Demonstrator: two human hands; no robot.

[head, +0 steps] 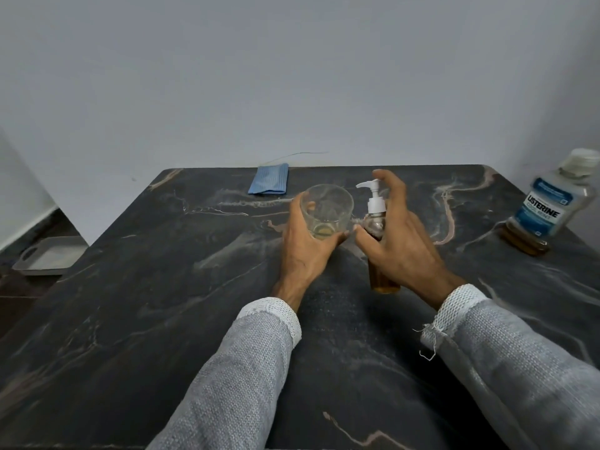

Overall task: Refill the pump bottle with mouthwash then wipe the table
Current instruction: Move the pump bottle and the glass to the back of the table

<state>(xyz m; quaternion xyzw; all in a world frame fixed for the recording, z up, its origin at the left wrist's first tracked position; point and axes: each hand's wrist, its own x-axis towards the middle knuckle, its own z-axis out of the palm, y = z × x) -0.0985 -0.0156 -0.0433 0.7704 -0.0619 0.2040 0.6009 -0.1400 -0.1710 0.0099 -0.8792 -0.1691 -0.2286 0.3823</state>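
Note:
My left hand (305, 248) grips a clear drinking glass (328, 206) with a thin layer of amber liquid at its bottom. Right beside it stands the pump bottle (378, 222), white pump head on top and amber mouthwash inside. My right hand (402, 235) wraps around the bottle's body, index finger raised beside the pump head. The mouthwash bottle (548, 209), clear with a blue label and a white cap, stands at the table's right edge with a little amber liquid left. A folded blue cloth (269, 183) lies at the table's far edge.
The dark marble table (162, 303) stands against a pale wall. A grey tray (52, 256) sits on the floor to the left, beyond the table's left edge.

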